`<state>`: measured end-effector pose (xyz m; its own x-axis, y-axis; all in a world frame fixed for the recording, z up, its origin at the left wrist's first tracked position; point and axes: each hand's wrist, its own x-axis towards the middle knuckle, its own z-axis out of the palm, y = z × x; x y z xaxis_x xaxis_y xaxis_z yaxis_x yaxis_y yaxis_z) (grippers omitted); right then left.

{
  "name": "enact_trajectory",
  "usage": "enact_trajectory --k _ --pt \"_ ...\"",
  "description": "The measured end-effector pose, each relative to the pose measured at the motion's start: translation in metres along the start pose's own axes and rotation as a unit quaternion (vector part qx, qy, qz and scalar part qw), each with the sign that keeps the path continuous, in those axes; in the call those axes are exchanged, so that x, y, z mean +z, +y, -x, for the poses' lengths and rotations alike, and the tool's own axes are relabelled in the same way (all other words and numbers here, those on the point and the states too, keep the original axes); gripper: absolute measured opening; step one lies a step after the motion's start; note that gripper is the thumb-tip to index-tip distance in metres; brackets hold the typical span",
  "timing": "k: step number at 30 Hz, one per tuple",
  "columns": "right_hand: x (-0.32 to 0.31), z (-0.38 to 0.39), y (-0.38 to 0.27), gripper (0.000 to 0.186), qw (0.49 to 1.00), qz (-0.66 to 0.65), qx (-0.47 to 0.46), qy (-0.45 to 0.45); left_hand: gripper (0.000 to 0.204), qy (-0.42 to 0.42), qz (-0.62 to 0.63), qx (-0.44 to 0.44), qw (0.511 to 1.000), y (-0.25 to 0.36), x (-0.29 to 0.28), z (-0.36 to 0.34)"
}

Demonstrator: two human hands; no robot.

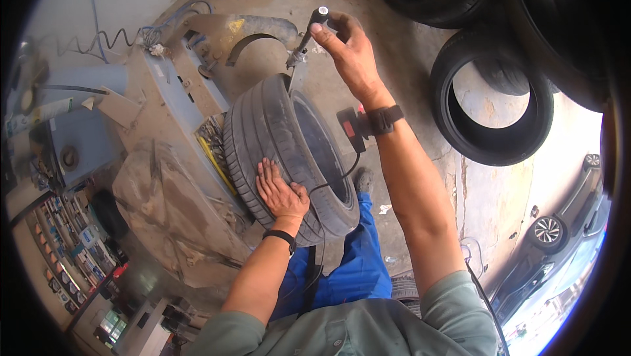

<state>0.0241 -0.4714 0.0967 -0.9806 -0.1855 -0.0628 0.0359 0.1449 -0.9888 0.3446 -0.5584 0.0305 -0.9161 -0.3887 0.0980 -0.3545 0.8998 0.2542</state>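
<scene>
A worn black tyre (273,126) stands upright before me, its tread towards the left and its hollow side towards the right. My left hand (284,192) lies flat on the tread, fingers stretched out and holding nothing. Above the tyre's far edge, my right hand (348,47) grips a slim black-handled tool (307,35) between thumb and fingers. The tool tilts down to a metal part, and a thin rod runs from there to the tyre's rim; its exact kind is unclear. A black device (353,129) is strapped at my right wrist, with a cable leading down by the tyre.
A dusty grey tyre machine (164,87) stands close on the left, with a brown panel (174,215) below it. Several tyres lie at the far right, one (490,100) nearest. A parked car (559,244) is at the right. Shelves of goods (72,244) stand at lower left.
</scene>
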Motion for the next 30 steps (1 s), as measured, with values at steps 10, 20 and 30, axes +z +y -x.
enact_trajectory --k 10,20,30 --pt "-0.085 0.302 0.090 0.026 0.892 -0.149 0.374 0.205 0.067 0.011 -0.013 0.015 1.000 -0.003 0.004 0.004" --pt "-0.094 0.401 0.083 0.024 0.879 -0.125 0.424 0.176 0.065 0.001 -0.001 0.028 1.000 -0.008 -0.004 0.005" --pt "-0.108 0.406 0.087 0.025 0.893 -0.099 0.407 0.166 0.064 0.004 -0.006 0.028 1.000 -0.010 -0.006 0.006"
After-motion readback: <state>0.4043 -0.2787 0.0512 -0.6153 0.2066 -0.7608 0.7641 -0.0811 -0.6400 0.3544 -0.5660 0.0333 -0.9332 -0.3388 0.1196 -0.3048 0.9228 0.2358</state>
